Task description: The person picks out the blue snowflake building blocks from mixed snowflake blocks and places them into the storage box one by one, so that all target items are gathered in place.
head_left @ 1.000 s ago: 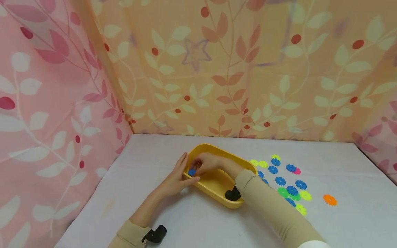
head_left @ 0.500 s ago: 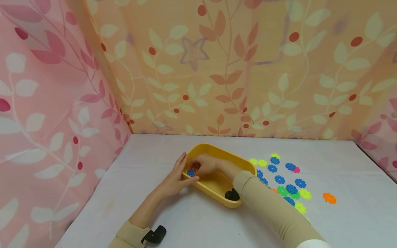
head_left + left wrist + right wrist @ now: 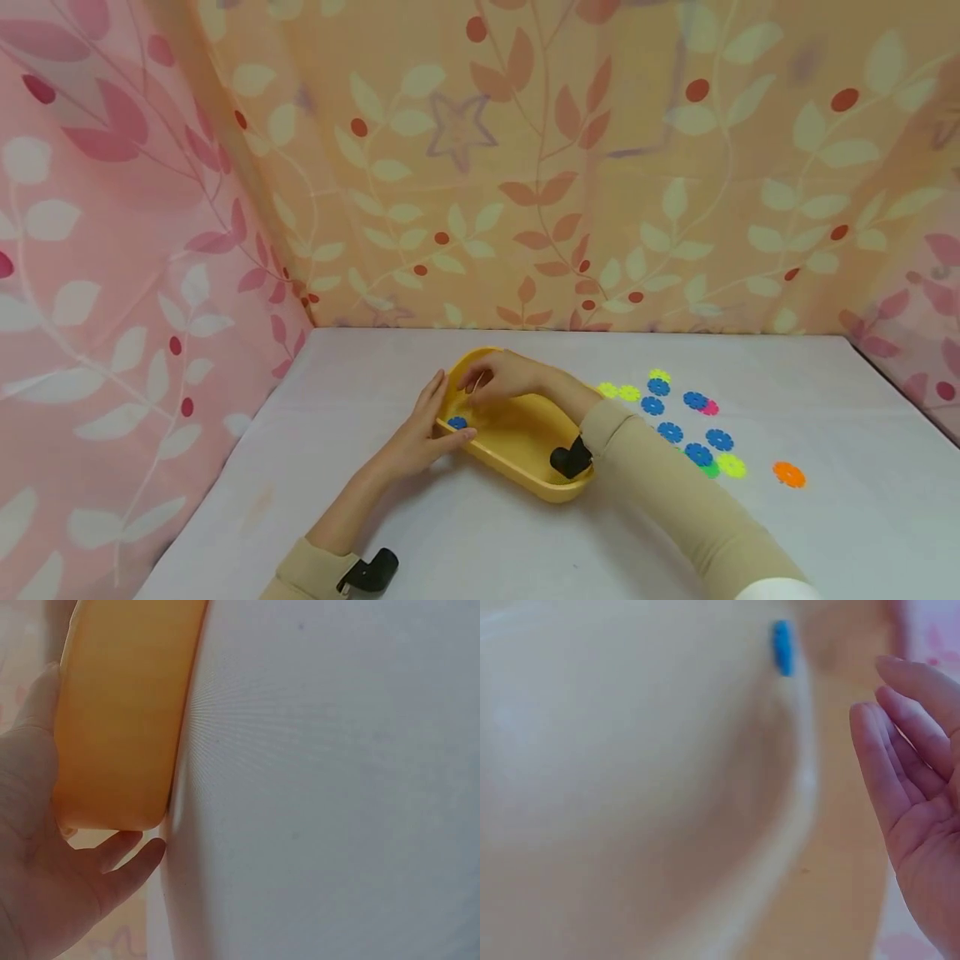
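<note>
My left hand [image 3: 420, 437] rests against the left corner of a yellow plastic basin [image 3: 517, 471]. Its straight fingers lie along the outer end wall, and the thumb reaches over the front rim; in the left wrist view the hand [image 3: 52, 877] touches the basin's outside [image 3: 124, 720]. Inside, at that same corner, sits a blue flower-shaped plastic disc [image 3: 457, 423]. My right hand [image 3: 504, 377] hovers over the basin's far left part, fingers loosely bent. Nothing shows between its fingers in the right wrist view, where the blue disc [image 3: 782, 648] is apart from the hand [image 3: 919, 780].
Right of the basin, several flower discs lie scattered on the white table [image 3: 315, 400]: blue [image 3: 719, 440], yellow [image 3: 731, 465], pink [image 3: 709, 407], green and orange [image 3: 789, 474]. The right sleeve [image 3: 675, 492] hides some. Patterned curtains [image 3: 465, 167] stand behind and at the sides.
My right hand has let go of the blue disc and risen up and away from it. The disc stays in the basin's left corner. The left hand keeps its place on the basin.
</note>
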The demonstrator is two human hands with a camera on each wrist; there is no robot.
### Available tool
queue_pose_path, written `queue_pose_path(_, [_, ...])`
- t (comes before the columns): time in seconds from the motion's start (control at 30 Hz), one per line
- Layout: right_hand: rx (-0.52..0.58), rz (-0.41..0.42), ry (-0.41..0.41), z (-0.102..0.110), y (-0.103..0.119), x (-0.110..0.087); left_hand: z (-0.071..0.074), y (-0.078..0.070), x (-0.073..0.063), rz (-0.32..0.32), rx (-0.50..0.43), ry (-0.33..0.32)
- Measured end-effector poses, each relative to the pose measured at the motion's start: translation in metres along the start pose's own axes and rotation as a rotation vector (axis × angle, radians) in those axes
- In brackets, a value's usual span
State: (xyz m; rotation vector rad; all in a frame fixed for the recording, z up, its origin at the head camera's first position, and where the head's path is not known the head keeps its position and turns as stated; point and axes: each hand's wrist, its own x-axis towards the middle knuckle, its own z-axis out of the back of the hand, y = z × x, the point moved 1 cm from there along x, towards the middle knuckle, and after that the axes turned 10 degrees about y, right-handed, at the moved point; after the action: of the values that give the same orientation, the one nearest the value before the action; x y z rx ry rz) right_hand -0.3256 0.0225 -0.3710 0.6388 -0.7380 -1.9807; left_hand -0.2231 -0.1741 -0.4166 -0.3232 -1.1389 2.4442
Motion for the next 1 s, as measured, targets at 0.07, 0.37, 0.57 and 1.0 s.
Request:
queue_pose_path(0.07, [0.037,0.019,-0.032,0.01,0.004,-0.009,0.0,0.0,0.0,0.01,-0.002,0.003])
queue_pose_path(0.37, [0.255,0.017,-0.254,0.043,0.005,-0.072,0.0,0.002,0.002,-0.012,0.001,-0.003])
queue_pose_path(0.57, [0.354,-0.085,-0.445,0.041,-0.008,-0.119,0.0,0.002,0.001,-0.013,0.002,0.003])
queue_pose_path(1.0, [0.269,-0.324,-0.551,0.008,-0.05,-0.21,-0.001,0.003,0.001,-0.031,-0.002,0.008])
